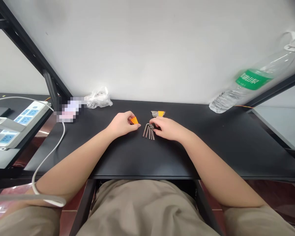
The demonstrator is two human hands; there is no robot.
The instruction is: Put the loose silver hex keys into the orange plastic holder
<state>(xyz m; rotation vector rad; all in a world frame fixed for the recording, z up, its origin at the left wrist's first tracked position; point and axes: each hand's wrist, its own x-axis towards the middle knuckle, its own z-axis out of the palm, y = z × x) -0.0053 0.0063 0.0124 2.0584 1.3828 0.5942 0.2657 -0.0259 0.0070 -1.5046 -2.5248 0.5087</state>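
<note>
My left hand (124, 124) pinches a small orange holder (134, 120) just above the black table. To its right, several L-shaped hex keys (149, 131) lie fanned out, their straight ends towards me. My right hand (167, 128) has its thumb and fingers closed at the bent ends of these keys; its fingertips partly cover them. Behind my right hand lies a second set of hex keys (154, 114) in an orange holder (161, 113), partly hidden by that hand.
A large clear bottle with a green label (254, 79) stands at the right by the wall. A crumpled plastic bag (99, 98) sits back left. White power strips (27, 114) and a white cable (61, 139) are at the left. The black table (142, 164) has its edge before me.
</note>
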